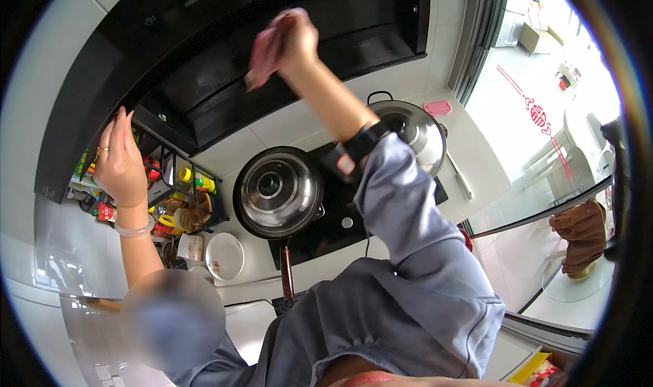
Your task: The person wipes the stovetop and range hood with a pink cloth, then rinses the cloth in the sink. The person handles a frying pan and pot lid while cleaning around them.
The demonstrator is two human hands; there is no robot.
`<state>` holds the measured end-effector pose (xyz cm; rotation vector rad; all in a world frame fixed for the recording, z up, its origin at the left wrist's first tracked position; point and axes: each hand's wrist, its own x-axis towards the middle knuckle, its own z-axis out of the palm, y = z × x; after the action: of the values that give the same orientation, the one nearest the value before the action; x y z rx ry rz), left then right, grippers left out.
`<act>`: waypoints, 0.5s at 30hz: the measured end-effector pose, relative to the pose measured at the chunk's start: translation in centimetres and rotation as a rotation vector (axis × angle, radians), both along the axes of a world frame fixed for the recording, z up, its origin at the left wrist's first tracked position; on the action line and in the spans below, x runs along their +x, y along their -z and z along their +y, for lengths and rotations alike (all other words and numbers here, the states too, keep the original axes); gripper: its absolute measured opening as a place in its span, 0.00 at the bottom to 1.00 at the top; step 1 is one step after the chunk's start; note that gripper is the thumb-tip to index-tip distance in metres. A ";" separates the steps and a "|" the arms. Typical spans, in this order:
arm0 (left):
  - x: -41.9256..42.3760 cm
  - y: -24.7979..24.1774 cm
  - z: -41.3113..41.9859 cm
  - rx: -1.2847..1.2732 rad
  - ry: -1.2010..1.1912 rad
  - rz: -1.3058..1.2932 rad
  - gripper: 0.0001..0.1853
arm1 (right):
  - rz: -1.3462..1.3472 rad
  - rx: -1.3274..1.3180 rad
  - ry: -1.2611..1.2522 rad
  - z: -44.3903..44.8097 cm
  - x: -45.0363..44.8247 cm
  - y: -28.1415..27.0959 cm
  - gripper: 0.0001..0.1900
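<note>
My right hand (301, 37) is raised over the hob, closed around a reddish-pink cloth (271, 53), in front of the glossy black range hood (352, 40). The hand and cloth are slightly blurred. My left hand (120, 157) is up at the left with its fingers extended together, the fingertips at the lower edge of the hood's black front; whether they press on it I cannot tell. Nothing shows in this hand. Below, a lidded pan (278, 193) with a brown handle and a lidded pot (416, 132) with a steel lid stand on the black hob (331, 236).
A black rack (176, 175) with bottles and jars stands left of the pan, near a white plate (225, 256). On the right, a pink spoon rest (437, 108) and a white-handled utensil (463, 180) lie on the counter, beside a glass door (541, 132).
</note>
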<state>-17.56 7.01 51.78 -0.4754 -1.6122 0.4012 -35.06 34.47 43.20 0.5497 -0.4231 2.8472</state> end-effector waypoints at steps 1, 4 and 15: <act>-0.1 0.0 0.1 -0.003 -0.009 0.014 0.11 | 0.191 0.039 0.095 3.5 -2.2 0.2 0.17; -0.1 0.0 0.3 -0.001 -0.030 0.034 0.10 | 0.290 0.397 0.219 14.7 -7.7 0.7 0.21; -0.4 -0.5 0.8 0.113 -0.029 0.046 0.06 | 0.023 0.216 0.708 24.2 -17.1 -4.8 0.19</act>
<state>-17.97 7.78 52.30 -0.3549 -1.5894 0.3379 -52.18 58.67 47.97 0.3672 -0.7513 2.1280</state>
